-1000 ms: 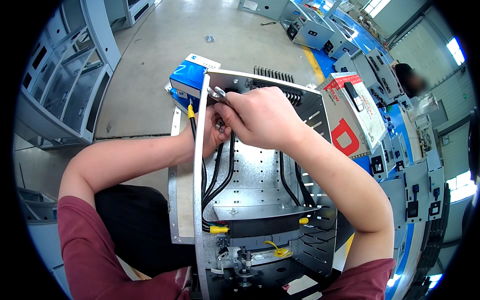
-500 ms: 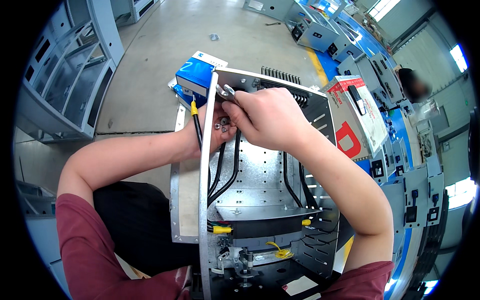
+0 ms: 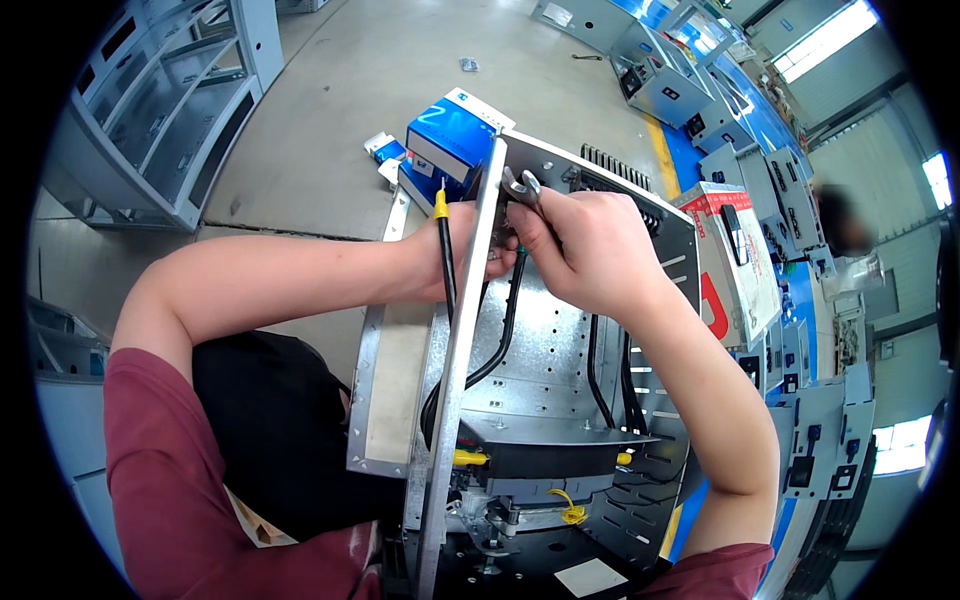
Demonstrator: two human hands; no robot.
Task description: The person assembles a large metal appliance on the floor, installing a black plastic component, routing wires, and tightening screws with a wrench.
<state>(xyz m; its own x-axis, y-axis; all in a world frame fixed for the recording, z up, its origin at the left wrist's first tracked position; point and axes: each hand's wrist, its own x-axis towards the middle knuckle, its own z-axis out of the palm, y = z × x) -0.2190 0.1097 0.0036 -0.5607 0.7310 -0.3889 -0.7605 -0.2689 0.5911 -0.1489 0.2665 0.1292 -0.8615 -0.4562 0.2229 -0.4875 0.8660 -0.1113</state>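
The fingers of the right hand [image 3: 600, 245] are closed on an open-end wrench [image 3: 530, 195] at the upper left corner of the metal enclosure [image 3: 467, 330], where a slip could knock small fasteners, seemingly cupped by the half-hidden left hand [image 3: 466, 250], whose grip I cannot tell, onto black cables [image 3: 512, 310].

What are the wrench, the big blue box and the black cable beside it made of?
Wrench: probably steel, being grey and shiny. Cable: seems coated in plastic or rubber; it's smooth and black, with a yellow sleeve. Box: likely glossy printed cardboard, with flat faces and crisp edges.
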